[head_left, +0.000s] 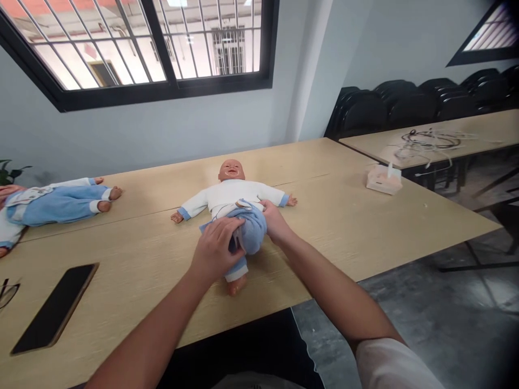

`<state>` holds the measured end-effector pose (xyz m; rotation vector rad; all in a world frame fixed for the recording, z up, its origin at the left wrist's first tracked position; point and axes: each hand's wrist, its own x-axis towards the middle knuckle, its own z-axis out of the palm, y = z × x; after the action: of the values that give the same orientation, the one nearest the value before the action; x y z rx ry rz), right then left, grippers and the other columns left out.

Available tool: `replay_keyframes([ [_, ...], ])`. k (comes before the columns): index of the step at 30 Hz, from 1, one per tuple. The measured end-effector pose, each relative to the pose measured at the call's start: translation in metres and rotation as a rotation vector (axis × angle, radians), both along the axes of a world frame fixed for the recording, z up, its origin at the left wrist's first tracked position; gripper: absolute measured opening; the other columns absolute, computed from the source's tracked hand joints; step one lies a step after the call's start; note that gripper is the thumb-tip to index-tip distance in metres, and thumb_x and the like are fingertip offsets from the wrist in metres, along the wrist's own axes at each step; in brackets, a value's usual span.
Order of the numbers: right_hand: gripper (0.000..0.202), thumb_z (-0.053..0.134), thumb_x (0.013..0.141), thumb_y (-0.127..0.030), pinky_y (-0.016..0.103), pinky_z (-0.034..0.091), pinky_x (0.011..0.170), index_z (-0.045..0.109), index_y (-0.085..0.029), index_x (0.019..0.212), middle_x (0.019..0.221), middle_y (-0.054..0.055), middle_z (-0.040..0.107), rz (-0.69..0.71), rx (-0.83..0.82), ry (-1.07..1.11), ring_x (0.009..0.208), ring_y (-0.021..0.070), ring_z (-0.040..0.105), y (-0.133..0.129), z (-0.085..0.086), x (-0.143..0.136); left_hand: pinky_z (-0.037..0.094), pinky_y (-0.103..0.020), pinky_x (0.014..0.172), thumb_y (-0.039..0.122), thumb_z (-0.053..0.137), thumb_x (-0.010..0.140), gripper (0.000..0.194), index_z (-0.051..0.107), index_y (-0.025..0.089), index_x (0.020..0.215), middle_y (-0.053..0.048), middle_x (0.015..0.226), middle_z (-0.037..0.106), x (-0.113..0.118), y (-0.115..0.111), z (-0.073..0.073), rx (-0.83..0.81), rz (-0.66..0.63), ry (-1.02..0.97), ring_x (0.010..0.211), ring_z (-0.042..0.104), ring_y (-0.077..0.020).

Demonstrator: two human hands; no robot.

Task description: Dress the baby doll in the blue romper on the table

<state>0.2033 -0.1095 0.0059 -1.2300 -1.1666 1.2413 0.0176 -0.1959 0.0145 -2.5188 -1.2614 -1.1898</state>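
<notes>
A baby doll lies on its back on the wooden table, head toward the wall and arms spread. It wears a white top with blue cuffs. Blue pants are bunched around its lower body; one foot sticks out toward me, and the other leg is hidden in the cloth. My left hand grips the pants on the left side, fingers curled over the fabric. On the other side, my right hand pinches the cloth near the waist.
Another doll in blue pants lies at the left. Nearer me are a phone and glasses. A tissue box stands to the right; cables lie on a second table, with black chairs behind.
</notes>
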Motion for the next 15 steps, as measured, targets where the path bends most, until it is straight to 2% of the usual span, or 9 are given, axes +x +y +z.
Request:
replay_keyframes([
  [3, 0.046, 0.079, 0.064, -0.041, 0.028, 0.046, 0.063, 0.059, -0.019, 0.098, 0.082, 0.000, 0.069, 0.077, -0.028, 0.072, 0.072, 0.0182, 0.059, -0.0008, -0.0004, -0.0018, 0.050, -0.050, 0.105, 0.017, 0.072, 0.081, 0.062, 0.049, 0.024, 0.138, -0.012, 0.133, 0.066, 0.0004, 0.0039, -0.0038, -0.022, 0.085, 0.015, 0.126, 0.061, -0.0322],
  [6, 0.045, 0.079, 0.064, -0.040, 0.027, 0.044, 0.061, 0.058, -0.019, 0.098, 0.077, -0.002, 0.066, 0.103, 0.011, -0.015, 0.068, 0.0173, 0.056, -0.0009, -0.0008, -0.0015, 0.050, -0.052, 0.103, 0.015, 0.072, 0.079, 0.064, 0.049, 0.023, 0.137, -0.013, 0.132, 0.066, -0.0026, 0.0076, -0.0068, -0.040, 0.143, 0.011, 0.123, 0.062, -0.0339],
  [11, 0.043, 0.078, 0.064, -0.040, 0.028, 0.041, 0.059, 0.056, -0.021, 0.096, 0.074, -0.002, 0.064, -0.030, 0.100, -0.273, 0.068, 0.0195, 0.056, -0.0009, -0.0025, 0.0009, 0.050, -0.049, 0.103, 0.024, 0.074, 0.080, 0.062, 0.049, 0.022, 0.138, -0.013, 0.128, 0.066, -0.0070, 0.0048, -0.0072, 0.074, 0.019, -0.152, 0.121, 0.062, -0.0312],
  [15, 0.044, 0.079, 0.065, -0.040, 0.031, 0.044, 0.065, 0.056, -0.023, 0.099, 0.081, 0.000, 0.068, -0.023, 0.135, -0.324, 0.074, 0.0222, 0.058, -0.0021, -0.0050, -0.0011, 0.052, -0.046, 0.100, 0.028, 0.075, 0.082, 0.049, 0.056, 0.025, 0.127, -0.008, 0.117, 0.070, -0.0041, 0.0023, -0.0072, 0.125, -0.036, -0.192, 0.110, 0.066, -0.0275],
])
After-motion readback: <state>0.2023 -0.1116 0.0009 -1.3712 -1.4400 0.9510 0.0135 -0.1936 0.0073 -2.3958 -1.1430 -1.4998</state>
